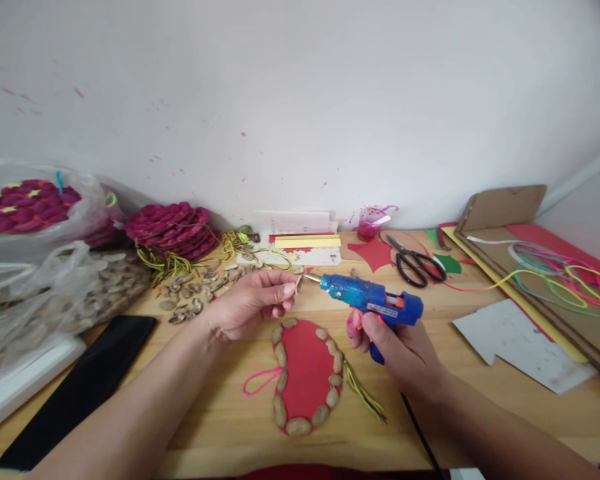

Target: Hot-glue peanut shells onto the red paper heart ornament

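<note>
Your left hand (253, 300) pinches a shell (299, 286); your right hand (405, 353) grips the glue gun (355, 293), likely gluing. Next probably needs light pressing onto the card (307, 367).

a pale wall (300, 80) fills the frame's upper half, flecked with pink spots (79, 93), many at upper left. a pale panel (595, 207) meets it at the right edge. below spreads a light wood table (220, 417), grain showing. the light is soft.
</note>
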`<state>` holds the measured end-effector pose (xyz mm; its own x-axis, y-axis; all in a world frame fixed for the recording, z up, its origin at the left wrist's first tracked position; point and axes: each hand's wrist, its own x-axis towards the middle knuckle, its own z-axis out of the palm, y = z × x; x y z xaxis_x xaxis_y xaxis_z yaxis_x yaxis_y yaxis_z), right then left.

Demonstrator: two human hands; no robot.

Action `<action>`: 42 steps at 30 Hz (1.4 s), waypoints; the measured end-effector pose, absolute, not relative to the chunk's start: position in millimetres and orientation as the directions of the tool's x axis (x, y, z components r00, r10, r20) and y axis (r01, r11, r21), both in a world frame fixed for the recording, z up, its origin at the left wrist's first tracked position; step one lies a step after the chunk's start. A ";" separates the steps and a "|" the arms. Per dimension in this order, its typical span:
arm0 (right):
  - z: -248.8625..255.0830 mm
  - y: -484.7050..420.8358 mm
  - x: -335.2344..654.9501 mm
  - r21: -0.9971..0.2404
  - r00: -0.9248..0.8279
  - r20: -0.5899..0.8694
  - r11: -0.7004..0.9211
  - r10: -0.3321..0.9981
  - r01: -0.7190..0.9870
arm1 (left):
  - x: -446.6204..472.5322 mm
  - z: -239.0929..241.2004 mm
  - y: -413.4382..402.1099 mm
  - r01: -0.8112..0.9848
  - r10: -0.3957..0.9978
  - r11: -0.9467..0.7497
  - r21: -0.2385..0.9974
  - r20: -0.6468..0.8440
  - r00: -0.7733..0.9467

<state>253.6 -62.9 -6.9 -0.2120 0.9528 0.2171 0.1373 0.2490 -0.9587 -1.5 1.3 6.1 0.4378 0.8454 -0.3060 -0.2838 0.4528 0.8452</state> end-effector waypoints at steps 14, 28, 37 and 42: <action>-5.0 -61.4 252.6 -0.955 -0.200 0.221 0.253 0.955 0.155 | -1.9 7.9 0.2 -0.291 0.844 0.450 0.844 -0.297 0.446; -6.5 -67.9 252.5 -0.910 -0.285 0.325 0.381 0.902 0.167 | -3.1 7.5 2.8 -0.397 0.873 0.417 0.818 -0.240 0.424; -3.9 -67.6 250.2 -0.884 -0.288 0.363 0.425 0.886 0.194 | -2.1 9.0 0.6 -0.401 0.876 0.422 0.813 -0.252 0.411; 1.1 -66.1 247.5 -0.872 -0.285 0.382 0.445 0.879 0.203 | -2.6 8.3 0.9 -0.394 0.878 0.409 0.823 -0.237 0.416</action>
<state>247.5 -66.1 1.1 -0.2854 0.8789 0.3822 0.2032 0.4452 -0.8721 -2.6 0.9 8.3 0.4163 0.8779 -0.2368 -0.3940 0.4089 0.8231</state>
